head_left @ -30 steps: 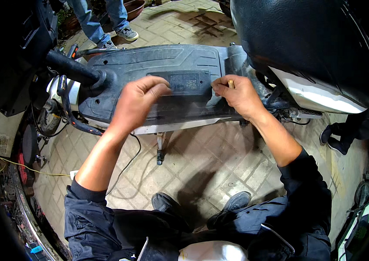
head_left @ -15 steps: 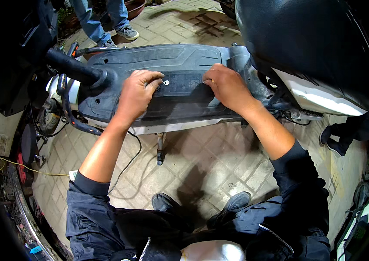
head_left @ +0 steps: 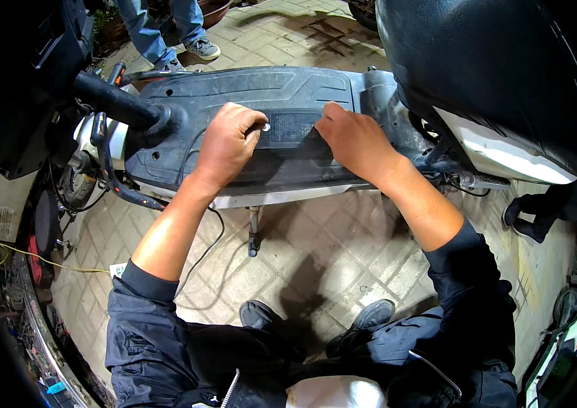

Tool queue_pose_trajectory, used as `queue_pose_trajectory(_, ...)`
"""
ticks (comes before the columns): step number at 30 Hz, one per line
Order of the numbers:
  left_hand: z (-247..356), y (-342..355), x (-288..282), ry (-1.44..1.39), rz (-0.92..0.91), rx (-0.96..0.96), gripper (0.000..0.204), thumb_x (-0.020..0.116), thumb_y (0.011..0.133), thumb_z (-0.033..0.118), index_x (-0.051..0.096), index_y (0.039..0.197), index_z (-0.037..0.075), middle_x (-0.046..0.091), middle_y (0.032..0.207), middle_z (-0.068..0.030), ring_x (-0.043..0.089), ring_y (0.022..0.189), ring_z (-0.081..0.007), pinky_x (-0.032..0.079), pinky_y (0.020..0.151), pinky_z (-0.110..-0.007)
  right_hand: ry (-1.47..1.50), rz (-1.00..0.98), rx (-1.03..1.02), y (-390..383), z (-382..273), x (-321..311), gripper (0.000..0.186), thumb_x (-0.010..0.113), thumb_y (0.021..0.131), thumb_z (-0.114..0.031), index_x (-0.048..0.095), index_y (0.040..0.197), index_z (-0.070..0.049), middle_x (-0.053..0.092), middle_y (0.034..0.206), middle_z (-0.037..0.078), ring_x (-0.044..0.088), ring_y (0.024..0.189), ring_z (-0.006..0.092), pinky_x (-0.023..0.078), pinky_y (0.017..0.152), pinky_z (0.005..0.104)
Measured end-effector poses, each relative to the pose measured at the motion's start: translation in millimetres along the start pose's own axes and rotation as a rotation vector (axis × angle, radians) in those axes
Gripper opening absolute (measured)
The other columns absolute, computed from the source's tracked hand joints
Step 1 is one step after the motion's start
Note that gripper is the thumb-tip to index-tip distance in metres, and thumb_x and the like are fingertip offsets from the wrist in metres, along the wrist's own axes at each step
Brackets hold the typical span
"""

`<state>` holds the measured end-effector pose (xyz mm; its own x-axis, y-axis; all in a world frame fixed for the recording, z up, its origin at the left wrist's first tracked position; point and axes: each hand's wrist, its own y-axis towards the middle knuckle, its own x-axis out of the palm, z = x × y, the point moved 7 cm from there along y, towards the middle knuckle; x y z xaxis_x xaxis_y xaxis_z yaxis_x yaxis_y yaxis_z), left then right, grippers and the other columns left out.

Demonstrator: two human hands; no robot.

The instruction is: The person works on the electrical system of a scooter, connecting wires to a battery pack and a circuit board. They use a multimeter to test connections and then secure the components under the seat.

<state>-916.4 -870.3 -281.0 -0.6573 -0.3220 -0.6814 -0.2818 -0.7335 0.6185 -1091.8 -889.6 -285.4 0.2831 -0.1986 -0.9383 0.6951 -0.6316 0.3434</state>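
Note:
A flat dark rectangular panel (head_left: pixel 288 129) covered in fine print lies along the middle of the scooter's black footboard (head_left: pixel 234 92). Near its left part is a small round white spot (head_left: pixel 266 127). My left hand (head_left: pixel 229 144) is closed in a pinch, fingertips right at that spot and partly covering it. Over the panel's right end, my right hand (head_left: pixel 353 143) has thumb and fingers pressed together. Whatever either pinch holds, if anything, is hidden. A thin black cable (head_left: pixel 219 234) passes by my left forearm and hangs down to the paving.
The scooter's steering column (head_left: pixel 115 100) rises at left; its black seat (head_left: pixel 485 81) looms at right. A kickstand (head_left: pixel 254 231) reaches the paving below. A person in jeans (head_left: pixel 190 24) stands beyond, and another person's dark shoes (head_left: pixel 523 221) show at right. A yellow cord (head_left: pixel 71 269) crosses the left.
My left hand has moved slightly right, its fingertips now at the white spot. My right hand stays over the panel's right end, its fingers shifted a little. The whole view has shifted slightly.

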Motion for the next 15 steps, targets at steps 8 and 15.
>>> queue_pose_trajectory(8,-5,-3,1,-0.039,-0.020,-0.029,0.014,0.069,0.075,0.003,0.067,0.089,0.005,0.064,0.090,-0.0077,0.056,0.093,-0.0264,0.046,0.083,-0.036,0.722,0.221,0.364,0,47,-24,0.030,0.056,0.094,-0.021,0.062,0.115,0.000,0.061,0.085,0.012,0.061,0.075,0.0222,0.049,0.068,0.0362)
queue_pose_trajectory(15,22,8,7,0.016,0.103,-0.007,0.024,0.074,0.075,0.012,0.068,0.098,0.006,0.063,0.090,-0.0094,0.055,0.094,-0.0270,0.045,0.084,-0.037,1.231,0.296,0.226,2,34,-42,0.030,0.052,0.099,-0.020,0.055,0.118,0.002,0.065,0.094,0.006,0.060,0.088,0.0111,0.048,0.082,0.0251)
